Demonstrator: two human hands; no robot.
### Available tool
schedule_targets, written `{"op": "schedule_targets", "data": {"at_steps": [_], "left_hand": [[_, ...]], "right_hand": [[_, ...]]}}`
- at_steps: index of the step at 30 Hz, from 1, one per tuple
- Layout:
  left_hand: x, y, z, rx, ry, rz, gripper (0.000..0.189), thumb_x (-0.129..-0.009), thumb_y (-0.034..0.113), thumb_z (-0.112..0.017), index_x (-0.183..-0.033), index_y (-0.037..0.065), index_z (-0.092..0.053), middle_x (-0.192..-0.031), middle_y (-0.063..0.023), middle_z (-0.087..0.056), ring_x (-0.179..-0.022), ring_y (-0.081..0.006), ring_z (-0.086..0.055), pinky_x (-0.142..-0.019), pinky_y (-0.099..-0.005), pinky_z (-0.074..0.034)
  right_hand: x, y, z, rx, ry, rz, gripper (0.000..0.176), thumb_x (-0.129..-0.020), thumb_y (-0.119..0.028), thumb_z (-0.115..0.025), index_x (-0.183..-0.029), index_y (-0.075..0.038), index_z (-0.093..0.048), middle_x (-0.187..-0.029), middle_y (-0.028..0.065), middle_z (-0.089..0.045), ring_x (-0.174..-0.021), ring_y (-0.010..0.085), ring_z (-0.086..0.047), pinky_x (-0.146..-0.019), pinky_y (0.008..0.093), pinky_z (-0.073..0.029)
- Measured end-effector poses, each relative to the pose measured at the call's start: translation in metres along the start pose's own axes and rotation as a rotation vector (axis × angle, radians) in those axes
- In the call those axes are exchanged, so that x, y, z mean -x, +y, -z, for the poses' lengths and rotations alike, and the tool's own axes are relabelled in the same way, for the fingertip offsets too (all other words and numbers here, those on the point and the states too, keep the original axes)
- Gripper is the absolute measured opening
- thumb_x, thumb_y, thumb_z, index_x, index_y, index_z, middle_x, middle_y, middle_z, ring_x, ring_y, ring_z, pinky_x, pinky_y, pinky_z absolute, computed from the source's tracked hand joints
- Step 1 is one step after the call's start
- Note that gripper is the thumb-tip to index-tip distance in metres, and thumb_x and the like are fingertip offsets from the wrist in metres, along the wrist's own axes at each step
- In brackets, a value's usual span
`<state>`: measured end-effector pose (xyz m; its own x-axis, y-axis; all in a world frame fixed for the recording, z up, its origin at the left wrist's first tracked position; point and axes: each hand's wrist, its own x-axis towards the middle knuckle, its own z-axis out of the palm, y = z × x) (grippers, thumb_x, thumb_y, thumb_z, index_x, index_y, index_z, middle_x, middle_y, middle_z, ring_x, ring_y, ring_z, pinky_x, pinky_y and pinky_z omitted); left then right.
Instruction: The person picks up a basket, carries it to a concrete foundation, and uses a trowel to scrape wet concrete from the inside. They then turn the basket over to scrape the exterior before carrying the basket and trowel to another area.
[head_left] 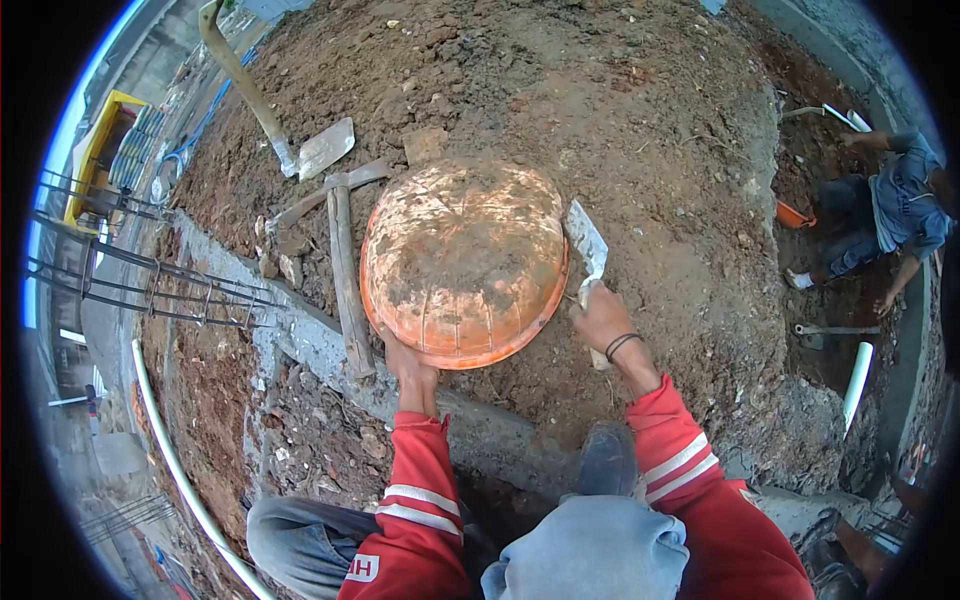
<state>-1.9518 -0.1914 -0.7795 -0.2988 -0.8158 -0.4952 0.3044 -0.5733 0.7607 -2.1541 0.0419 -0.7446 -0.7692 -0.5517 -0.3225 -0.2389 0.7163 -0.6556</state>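
Looks like a tub-steadying step: left hand (411, 374) at near rim of muddy orange tub (458, 335) on the soil (680, 220), can't tell if its fingers grip; right hand (606, 322) clasps trowel (588, 240) alongside; next move calls for firm rim support.

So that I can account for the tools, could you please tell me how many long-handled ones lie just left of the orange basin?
2: a hoe at the upper left, and a pickaxe beside the basin. Anything under the basin would be hidden.
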Motion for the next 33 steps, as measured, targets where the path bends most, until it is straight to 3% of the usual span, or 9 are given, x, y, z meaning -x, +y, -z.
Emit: {"op": "schedule_targets", "data": {"at_steps": [4,9,15,19,21,25,28,30,33], "left_hand": [[-0.004,0.001,0.005,0.01,-0.011,0.004,0.061,-0.097,0.049,-0.042,-0.14,0.007,-0.036,-0.14,-0.0094,-0.044,-0.122,-0.0295,-0.049,-0.101,-0.0448,-0.043],[0.001,0.0,0.003,-0.004,-0.006,-0.015,0.057,-0.098,0.046,-0.042,-0.14,0.007,-0.037,-0.139,-0.0091,-0.045,-0.121,-0.0291,-0.05,-0.101,-0.0437,-0.044],[0.0,-0.001,0.006,0.007,0.002,0.014,0.059,-0.097,0.048,-0.041,-0.14,0.007,-0.036,-0.14,-0.0085,-0.044,-0.122,-0.0289,-0.049,-0.101,-0.0446,-0.043],[0.0,-0.004,0.006,-0.021,0.092,0.03,0.059,-0.098,0.049,-0.04,-0.141,0.009,-0.035,-0.141,-0.0084,-0.043,-0.122,-0.0298,-0.049,-0.103,-0.0462,-0.041],[-0.003,-0.003,0.008,0.016,-0.036,0.059,0.058,-0.098,0.049,-0.038,-0.142,0.011,-0.035,-0.142,-0.0086,-0.042,-0.123,-0.0309,-0.048,-0.103,-0.0477,-0.04],[-0.002,-0.003,0.01,0.003,0.008,0.062,0.057,-0.099,0.049,-0.037,-0.142,0.012,-0.034,-0.143,-0.0088,-0.041,-0.124,-0.0313,-0.047,-0.104,-0.0482,-0.04],[-0.009,-0.004,0.017,0.02,-0.028,0.032,0.057,-0.099,0.049,-0.036,-0.142,0.011,-0.034,-0.143,-0.0089,-0.041,-0.125,-0.0309,-0.046,-0.104,-0.0479,-0.04],[-0.008,-0.005,0.018,0.035,-0.049,0.01,0.062,-0.096,0.05,-0.044,-0.141,0.007,-0.036,-0.14,-0.0095,-0.044,-0.122,-0.0289,-0.049,-0.1,-0.0447,-0.044],[-0.008,-0.004,0.017,0.047,-0.05,0.015,0.062,-0.096,0.049,-0.044,-0.141,0.007,-0.035,-0.14,-0.0096,-0.044,-0.121,-0.0293,-0.05,-0.1,-0.0452,-0.045]], "right_hand": [[0.006,-0.002,-0.002,-0.123,0.118,-0.07,0.036,-0.078,-0.013,-0.06,-0.099,0.015,-0.05,-0.09,0.0352,-0.061,-0.089,0.0485,-0.061,-0.079,0.0519,-0.05],[-0.027,-0.003,-0.005,0.037,-0.016,-0.094,0.032,-0.079,-0.012,-0.058,-0.099,0.013,-0.053,-0.094,0.0349,-0.061,-0.092,0.0477,-0.061,-0.081,0.0525,-0.049],[-0.08,-0.002,-0.008,0.08,0.008,-0.092,0.038,-0.077,-0.014,-0.061,-0.103,0.012,-0.051,-0.097,0.035,-0.061,-0.095,0.0484,-0.059,-0.084,0.0507,-0.049],[-0.097,-0.019,0.006,0.209,-0.091,0.049,0.035,-0.082,-0.02,-0.059,-0.104,0.007,-0.057,-0.099,0.0323,-0.062,-0.096,0.0476,-0.06,-0.084,0.0512,-0.049],[-0.1,-0.023,0.01,0.258,0.0,0.052,0.035,-0.087,-0.021,-0.053,-0.106,0.008,-0.056,-0.098,0.0309,-0.063,-0.095,0.0468,-0.061,-0.083,0.0524,-0.049],[-0.138,-0.008,-0.002,0.283,0.012,-0.044,0.035,-0.087,-0.017,-0.049,-0.114,0.005,-0.053,-0.104,0.0278,-0.063,-0.096,0.043,-0.062,-0.082,0.0514,-0.051],[-0.158,0.001,0.003,0.23,0.208,-0.075,0.036,-0.088,-0.02,-0.05,-0.113,0.006,-0.052,-0.102,0.0303,-0.063,-0.096,0.0447,-0.062,-0.082,0.0515,-0.05],[-0.138,-0.012,0.023,0.219,0.184,-0.072,0.037,-0.086,-0.02,-0.052,-0.113,0.006,-0.051,-0.102,0.0307,-0.063,-0.096,0.0457,-0.061,-0.082,0.0515,-0.05],[-0.094,-0.015,0.04,0.245,0.073,-0.045,0.04,-0.084,-0.018,-0.053,-0.114,0.007,-0.05,-0.102,0.0318,-0.062,-0.097,0.0473,-0.06,-0.084,0.0514,-0.049]]}}
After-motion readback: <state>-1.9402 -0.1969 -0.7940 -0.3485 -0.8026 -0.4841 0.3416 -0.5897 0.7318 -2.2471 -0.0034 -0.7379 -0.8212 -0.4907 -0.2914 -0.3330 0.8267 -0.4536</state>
